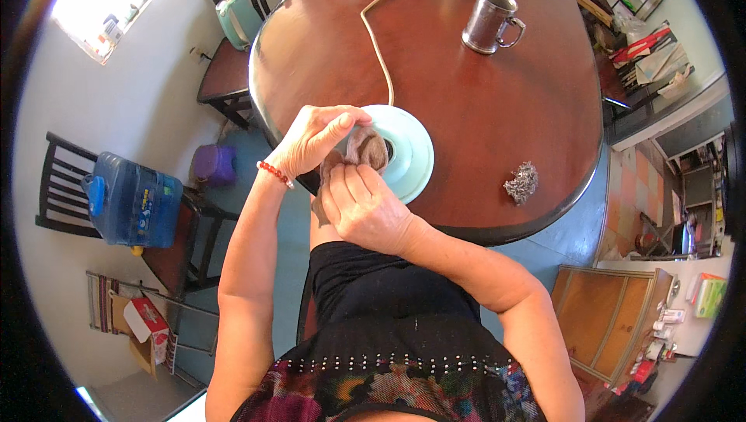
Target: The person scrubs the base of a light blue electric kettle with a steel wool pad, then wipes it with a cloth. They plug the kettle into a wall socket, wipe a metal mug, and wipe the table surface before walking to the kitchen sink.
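A pale turquoise round kettle base lies at the near edge of the table, its dark centre connector partly covered. My left hand, with a red bead bracelet at the wrist, holds the base by its far left rim. In my right hand is a bunched brown cloth, pressed against the base beside its centre. Part of the cloth hangs over the table edge towards my lap. From the far side of the base a beige power cord runs up the table to its plug.
A steel mug stands at the far right of the brown table. Nearer, a steel wool scrubber lies by the right edge. On chairs to the left are a turquoise electric kettle and a blue water jug.
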### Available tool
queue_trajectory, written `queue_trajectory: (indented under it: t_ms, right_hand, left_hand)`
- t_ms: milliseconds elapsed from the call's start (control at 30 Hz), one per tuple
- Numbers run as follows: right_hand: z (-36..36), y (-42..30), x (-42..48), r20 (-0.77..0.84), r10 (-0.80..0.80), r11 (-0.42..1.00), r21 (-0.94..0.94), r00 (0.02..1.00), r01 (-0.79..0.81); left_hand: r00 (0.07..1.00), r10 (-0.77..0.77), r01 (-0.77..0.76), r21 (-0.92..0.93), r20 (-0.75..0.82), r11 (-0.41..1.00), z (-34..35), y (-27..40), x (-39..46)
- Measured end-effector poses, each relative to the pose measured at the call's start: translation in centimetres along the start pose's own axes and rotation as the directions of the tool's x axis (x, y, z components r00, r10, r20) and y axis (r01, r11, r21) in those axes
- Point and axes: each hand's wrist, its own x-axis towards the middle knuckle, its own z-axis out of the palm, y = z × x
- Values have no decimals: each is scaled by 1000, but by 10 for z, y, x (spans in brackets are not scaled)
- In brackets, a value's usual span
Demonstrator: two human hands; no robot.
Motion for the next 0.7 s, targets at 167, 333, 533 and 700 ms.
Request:
queue_trajectory:
  t_ms: [167,333,533,700]
  right_hand:
    - [-19,-3,-35,26,54,997,58,998,-55]
    - [-41,17,-64,113,187,972,124,976,-201]
    - [-43,58,-52,227,318,900,232,921,-368]
    - [-22,86,-33,281,273,909,239,920,-343]
  left_hand:
    - [997,-6,13,84,-74,996,10,1,-6]
    - [997,42,-29,184,-70,983,13,1,-16]
    - [990,142,-126,338,-21,933,15,1,-20]
    - [987,159,-143,310,-25,940,15,-4,-19]
